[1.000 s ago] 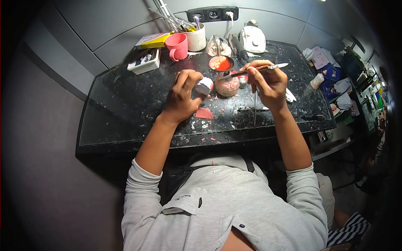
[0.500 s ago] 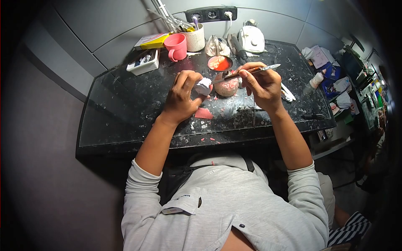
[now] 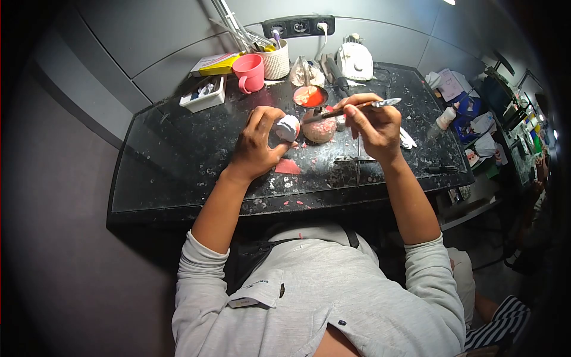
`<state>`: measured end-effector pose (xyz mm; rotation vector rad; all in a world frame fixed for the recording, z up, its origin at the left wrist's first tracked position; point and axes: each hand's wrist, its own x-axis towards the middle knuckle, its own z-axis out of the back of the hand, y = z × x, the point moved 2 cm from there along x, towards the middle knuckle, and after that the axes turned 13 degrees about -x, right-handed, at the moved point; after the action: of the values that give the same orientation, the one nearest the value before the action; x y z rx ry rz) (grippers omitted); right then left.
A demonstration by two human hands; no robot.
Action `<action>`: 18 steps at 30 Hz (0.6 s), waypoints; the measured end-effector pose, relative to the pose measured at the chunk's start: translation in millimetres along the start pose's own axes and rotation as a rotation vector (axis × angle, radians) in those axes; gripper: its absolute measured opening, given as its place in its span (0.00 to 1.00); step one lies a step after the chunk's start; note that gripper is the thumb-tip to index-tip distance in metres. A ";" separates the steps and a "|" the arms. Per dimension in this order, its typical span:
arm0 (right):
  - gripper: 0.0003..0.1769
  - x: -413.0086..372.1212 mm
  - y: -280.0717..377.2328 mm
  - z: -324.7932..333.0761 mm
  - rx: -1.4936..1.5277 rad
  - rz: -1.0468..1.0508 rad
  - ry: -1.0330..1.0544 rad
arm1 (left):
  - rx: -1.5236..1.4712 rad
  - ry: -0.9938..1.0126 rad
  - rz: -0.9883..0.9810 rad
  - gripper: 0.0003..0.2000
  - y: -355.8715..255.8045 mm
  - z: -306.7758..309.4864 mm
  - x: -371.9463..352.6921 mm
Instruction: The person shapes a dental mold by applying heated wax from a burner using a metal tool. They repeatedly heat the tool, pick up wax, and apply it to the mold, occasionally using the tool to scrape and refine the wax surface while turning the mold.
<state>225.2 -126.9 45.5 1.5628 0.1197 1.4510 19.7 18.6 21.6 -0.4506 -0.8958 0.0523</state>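
My left hand (image 3: 260,141) is wrapped round a white cast (image 3: 287,127) that has some pink on its right side. In my right hand (image 3: 374,127) is a thin tool (image 3: 358,109) with a dark handle, held level in a pinch; its flat blade points left, over a round lump covered in pink bits (image 3: 320,129). Behind the lump stands a dish of red and pale pink material (image 3: 310,96). A flat pink piece (image 3: 288,166) lies on the black table, just below the cast.
A pink mug (image 3: 248,72), a white tray (image 3: 203,95) and a woven holder (image 3: 275,62) stand at the back left. A white device (image 3: 355,60) is at the back right. Metal tools (image 3: 354,159) lie near my right wrist. A person's striped cloth shows at lower right.
The tool's blade has moved slightly away from the cast and over the pink-covered lump. My left hand still holds the cast, and the camera view has shifted a little.
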 end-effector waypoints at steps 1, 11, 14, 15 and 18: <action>0.04 0.8 -2.9 5.3 0.015 -0.029 -0.015 | -0.017 0.002 0.014 0.31 -0.4 0.2 -0.2; 0.06 6.9 -3.1 8.9 -0.057 0.026 -0.166 | -0.145 -0.025 0.067 0.32 -1.7 0.9 0.1; 0.06 4.4 -3.8 7.4 0.069 -0.024 -0.069 | -0.166 -0.006 0.088 0.32 -3.5 2.1 0.1; 0.06 4.0 -3.4 5.9 0.133 -0.047 -0.020 | -0.168 -0.004 0.088 0.32 -4.2 2.2 0.5; 0.06 1.6 -4.3 1.2 0.147 -0.066 0.027 | -0.175 0.028 0.112 0.32 -4.5 2.0 -0.3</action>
<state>228.8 -124.2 43.9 1.6420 0.2974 1.4388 17.3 15.2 24.2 -0.6636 -0.8507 0.0704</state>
